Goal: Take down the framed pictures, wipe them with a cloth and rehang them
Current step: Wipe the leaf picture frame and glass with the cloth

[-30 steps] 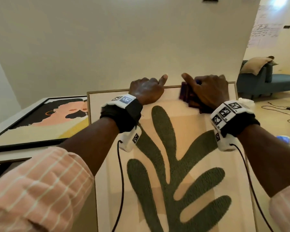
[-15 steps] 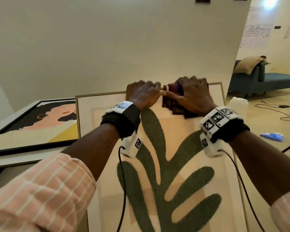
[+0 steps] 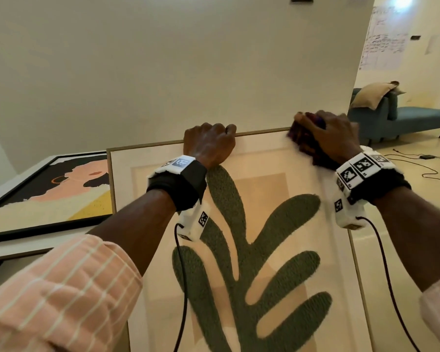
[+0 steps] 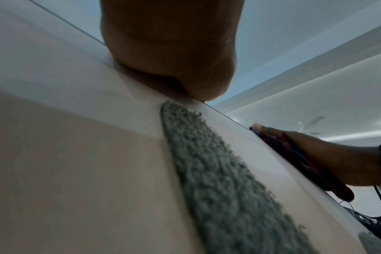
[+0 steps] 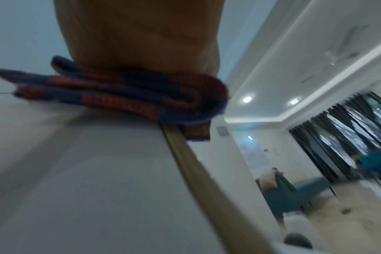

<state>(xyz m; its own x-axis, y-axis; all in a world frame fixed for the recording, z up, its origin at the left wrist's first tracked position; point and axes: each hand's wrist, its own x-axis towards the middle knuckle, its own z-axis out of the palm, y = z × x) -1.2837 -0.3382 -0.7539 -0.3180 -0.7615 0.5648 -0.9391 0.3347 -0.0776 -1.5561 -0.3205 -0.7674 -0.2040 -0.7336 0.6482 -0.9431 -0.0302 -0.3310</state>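
Observation:
A large framed picture (image 3: 285, 214) with a green leaf shape on cream stands tilted before me, thin wooden frame. My left hand (image 3: 210, 143) grips its top edge near the middle, fingers curled over the rim. My right hand (image 3: 325, 138) presses a folded red and blue cloth (image 3: 302, 141) flat against the picture's top right corner. In the right wrist view the cloth (image 5: 124, 96) lies under the palm and overhangs the frame's right edge (image 5: 185, 158). The left wrist view shows the leaf shape (image 4: 218, 180) and the right hand (image 4: 328, 158) on the cloth.
A second picture (image 3: 54, 194), black-framed with a face in profile, lies flat on a surface at the left. A plain wall rises behind. At the right are a teal sofa (image 3: 401, 115) with a tan cushion and cables (image 3: 422, 161) on the floor.
The right hand with the cloth slid right along the top of the picture, from beside the left hand to the top right corner. The left hand kept hold of the top edge.

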